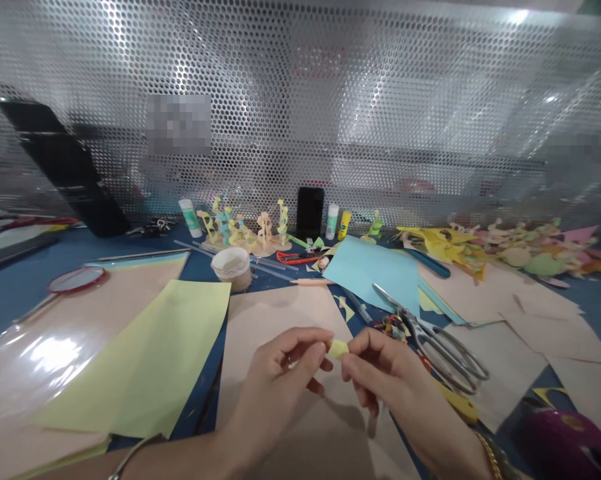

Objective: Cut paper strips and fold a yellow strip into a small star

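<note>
Between my two hands is a small yellow paper piece (338,349), pinched at both ends. My left hand (293,363) grips its left edge between thumb and fingers, and my right hand (380,370) grips the right edge the same way. Both hands hover over a pale pink paper sheet (275,310). Right of my right hand lie metal scissors (443,347) with blades pointing away. To the left, a light yellow sheet (150,360) rests at a slant. A light blue sheet (373,270) lies beyond the hands. My fingers partly hide the paper piece.
Behind stand small paper flower figures (240,230), a white cup (231,267), a black phone (310,210), glue sticks (332,221) and a red cutter (295,257). Paper cut-outs (540,250) pile up at right. A perforated metal panel (260,100) closes off the back.
</note>
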`<state>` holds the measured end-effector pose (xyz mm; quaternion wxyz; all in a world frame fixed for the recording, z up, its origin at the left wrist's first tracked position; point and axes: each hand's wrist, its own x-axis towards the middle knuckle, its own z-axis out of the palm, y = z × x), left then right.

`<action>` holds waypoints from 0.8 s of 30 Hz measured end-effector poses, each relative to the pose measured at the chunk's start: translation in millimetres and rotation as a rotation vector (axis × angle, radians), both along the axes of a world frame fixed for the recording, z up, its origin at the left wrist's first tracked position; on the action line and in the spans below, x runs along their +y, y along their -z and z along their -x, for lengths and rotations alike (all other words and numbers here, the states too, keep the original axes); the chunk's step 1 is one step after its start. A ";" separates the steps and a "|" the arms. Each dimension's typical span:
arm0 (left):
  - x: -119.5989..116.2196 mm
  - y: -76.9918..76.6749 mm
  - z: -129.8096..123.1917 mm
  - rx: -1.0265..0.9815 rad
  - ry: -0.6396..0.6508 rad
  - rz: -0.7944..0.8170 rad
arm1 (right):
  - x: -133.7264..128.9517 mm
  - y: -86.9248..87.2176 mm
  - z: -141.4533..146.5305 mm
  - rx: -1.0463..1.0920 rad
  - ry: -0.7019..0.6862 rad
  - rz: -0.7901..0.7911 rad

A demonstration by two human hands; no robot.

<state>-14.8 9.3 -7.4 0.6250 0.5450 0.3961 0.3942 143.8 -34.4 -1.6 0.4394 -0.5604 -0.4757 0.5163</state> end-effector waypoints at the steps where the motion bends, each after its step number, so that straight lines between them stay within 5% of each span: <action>1: 0.2 -0.4 -0.3 0.022 -0.006 -0.005 | 0.2 0.3 -0.1 0.002 -0.012 0.002; 12: 1.1 -4.0 -4.2 0.008 -0.017 0.079 | -1.1 0.6 -0.4 -0.104 -0.049 -0.058; 19: 1.4 -6.3 -4.4 -0.031 -0.034 0.133 | -3.6 1.6 -1.0 -0.322 -0.082 -0.343; 24: 2.4 -4.2 -3.4 -0.087 -0.053 0.137 | -4.0 -4.1 -1.0 -0.323 -0.051 -0.387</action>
